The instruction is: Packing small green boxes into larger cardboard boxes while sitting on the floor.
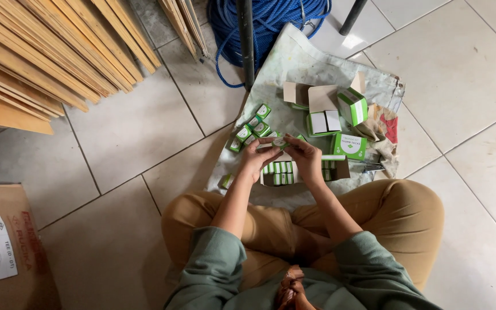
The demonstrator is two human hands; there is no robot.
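Observation:
I sit cross-legged on a tiled floor. My left hand and my right hand meet over a pale cloth and pinch one small green and white box between their fingertips. Just below the hands lies an open carton with several small boxes packed in rows. More loose small boxes lie scattered to the left of the hands.
Larger green and white cartons and an opened one lie beyond the right hand. Wooden slats are stacked at the upper left, a blue rope coil at the top, a brown cardboard box at the lower left.

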